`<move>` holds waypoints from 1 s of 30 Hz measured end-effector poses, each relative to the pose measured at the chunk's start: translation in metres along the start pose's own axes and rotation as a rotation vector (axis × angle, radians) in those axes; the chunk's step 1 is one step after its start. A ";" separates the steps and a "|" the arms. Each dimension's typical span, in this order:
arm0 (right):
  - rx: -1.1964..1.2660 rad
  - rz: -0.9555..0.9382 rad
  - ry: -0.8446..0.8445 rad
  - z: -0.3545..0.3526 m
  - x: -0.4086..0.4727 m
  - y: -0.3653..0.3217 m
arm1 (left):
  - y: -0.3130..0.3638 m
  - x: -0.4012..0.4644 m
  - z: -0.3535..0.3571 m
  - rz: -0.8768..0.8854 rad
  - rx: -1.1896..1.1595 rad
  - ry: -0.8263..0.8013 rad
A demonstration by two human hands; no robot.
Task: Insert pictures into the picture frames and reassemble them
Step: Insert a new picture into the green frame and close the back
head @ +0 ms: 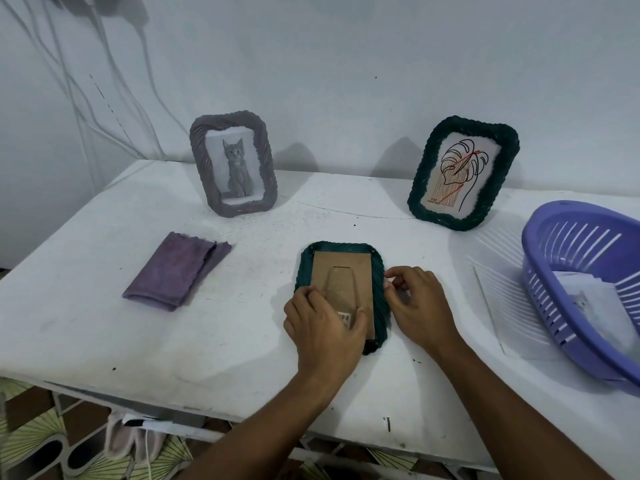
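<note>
Green frame (379, 271) laid face-down on table (104, 323), cardboard backing (341, 275) pressed by left hand (323, 327), frame edge pinched by right hand (420, 303).

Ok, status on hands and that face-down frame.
Left hand pressing brown backing board. Right hand pinching green frame at its right edge. Nothing in the way.

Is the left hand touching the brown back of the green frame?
Touching. The head view shows the left hand lying flat on the cardboard backing of the face-down green frame.
</note>
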State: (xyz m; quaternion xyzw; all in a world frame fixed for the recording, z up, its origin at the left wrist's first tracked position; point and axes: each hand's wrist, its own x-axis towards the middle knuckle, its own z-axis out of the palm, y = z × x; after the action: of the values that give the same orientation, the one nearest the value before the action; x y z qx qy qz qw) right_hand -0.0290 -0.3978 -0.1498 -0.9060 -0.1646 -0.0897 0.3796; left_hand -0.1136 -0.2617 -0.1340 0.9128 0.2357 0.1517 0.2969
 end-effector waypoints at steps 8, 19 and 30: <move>-0.006 0.007 -0.006 0.000 0.000 0.000 | -0.001 0.001 0.000 0.008 0.005 0.003; -0.012 0.116 -0.064 -0.005 0.025 -0.015 | -0.009 0.057 -0.031 0.120 -0.048 -0.052; -0.187 0.216 -0.262 0.006 0.058 -0.024 | -0.026 0.128 -0.027 0.290 0.175 -0.373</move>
State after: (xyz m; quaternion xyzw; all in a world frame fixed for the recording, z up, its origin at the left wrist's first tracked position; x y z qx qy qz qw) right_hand 0.0166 -0.3640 -0.1212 -0.9537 -0.1053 0.0551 0.2764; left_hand -0.0259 -0.1646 -0.1113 0.9716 0.0555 0.0008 0.2300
